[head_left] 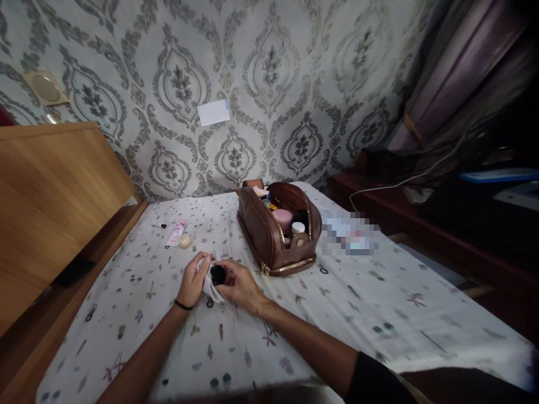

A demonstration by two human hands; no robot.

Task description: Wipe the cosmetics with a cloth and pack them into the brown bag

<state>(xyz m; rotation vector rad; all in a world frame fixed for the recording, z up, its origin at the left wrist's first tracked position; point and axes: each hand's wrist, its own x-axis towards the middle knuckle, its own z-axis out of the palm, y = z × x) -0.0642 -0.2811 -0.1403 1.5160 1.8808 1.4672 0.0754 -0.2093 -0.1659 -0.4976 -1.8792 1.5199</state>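
My left hand [192,282] is closed on a white wipe or cloth [209,289], which wraps part of a small round black-topped container [218,274]. From the other side, the fingers of my right hand [243,287] grip that container; its lower part is hidden by the cloth and fingers. Just beyond my hands lie a pink and white tube [177,231], a small cream-coloured jar [185,242] and a small white item with a black end [163,225]. To the right stands an unzipped brown toiletry bag [257,233] with a pink-lidded jar [282,217] and a white-capped one [298,228] inside.
A patterned white sheet [278,314] covers the surface. Wooden furniture [54,213] borders the left side, and a patterned wall [269,140] closes the back. Right of the bag is a blurred-out item [351,234]. A dark red table [370,205] with a white cable [393,186] stands further right.
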